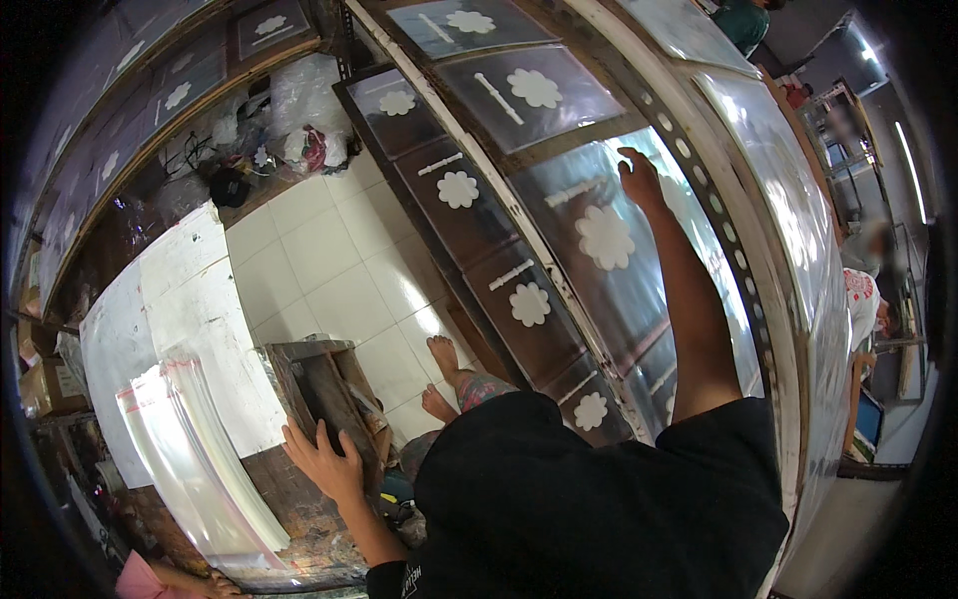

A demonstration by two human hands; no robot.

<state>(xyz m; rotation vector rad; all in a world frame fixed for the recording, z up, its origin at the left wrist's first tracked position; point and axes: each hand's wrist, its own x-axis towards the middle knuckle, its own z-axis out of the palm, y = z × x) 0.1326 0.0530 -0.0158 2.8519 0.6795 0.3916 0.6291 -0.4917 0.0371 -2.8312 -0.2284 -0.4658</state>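
My right hand (642, 182) reaches over a transparent plastic sheet (639, 309) on the rack at right. Its fingers are curved and apart, close to the sheet's far edge; whether they touch it I cannot tell. Beneath the sheet, or on it, show a white flower-shaped piece (605, 238) and a short white strip (575, 192). My left hand (327, 463) is spread open at the edge of the worktable, beside a worn wooden drawer (334, 399), holding nothing. Left of it lies a stack of glossy plastic sleeves (195, 454) on the white-topped table (165, 309).
Similar sheets with flowers and strips lie on a lower shelf (484, 225) and a far-left shelf (180, 95). A perforated metal upright (711, 205) runs along the right. Plastic bags (309, 95) are heaped beyond the tiled floor (334, 245). Another person's hand (222, 585) shows at lower left.
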